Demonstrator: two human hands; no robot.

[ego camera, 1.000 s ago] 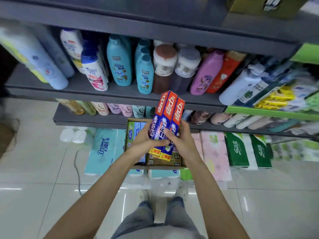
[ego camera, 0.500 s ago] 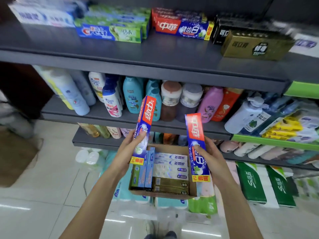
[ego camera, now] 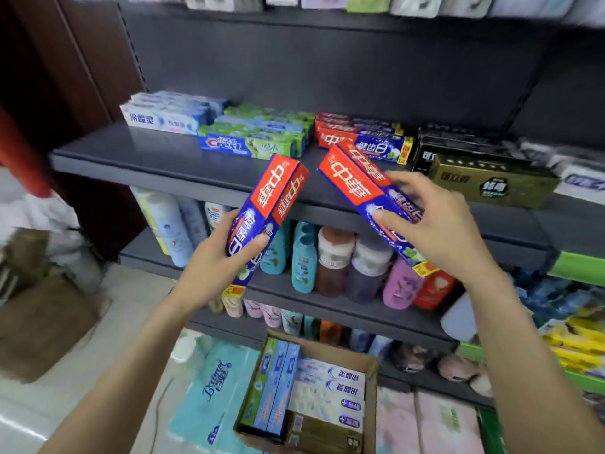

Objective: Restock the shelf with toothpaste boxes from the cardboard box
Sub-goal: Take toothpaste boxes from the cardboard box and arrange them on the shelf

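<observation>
My left hand (ego camera: 217,257) grips a red-and-blue toothpaste box (ego camera: 270,204), tilted up and to the right, below the shelf's front edge. My right hand (ego camera: 435,221) holds a second red-and-blue toothpaste box (ego camera: 355,183), whose red end lies over the dark grey shelf (ego camera: 157,155), just in front of matching red-and-blue boxes (ego camera: 363,142) stacked there. The open cardboard box (ego camera: 371,388) sits low in the middle, with several toothpaste boxes (ego camera: 327,388) inside.
On the same shelf stand white boxes (ego camera: 163,116), green Crest boxes (ego camera: 252,142) and black-and-gold boxes (ego camera: 484,178). Bottles (ego camera: 304,257) fill the shelf below. Tissue packs (ego camera: 216,388) lie on the floor beside the cardboard box. A brown wall (ego camera: 65,77) borders the left.
Both hands have risen with their boxes from in front of the bottle shelf to the toothpaste shelf. The right box has tipped leftward, its red end now over the shelf.
</observation>
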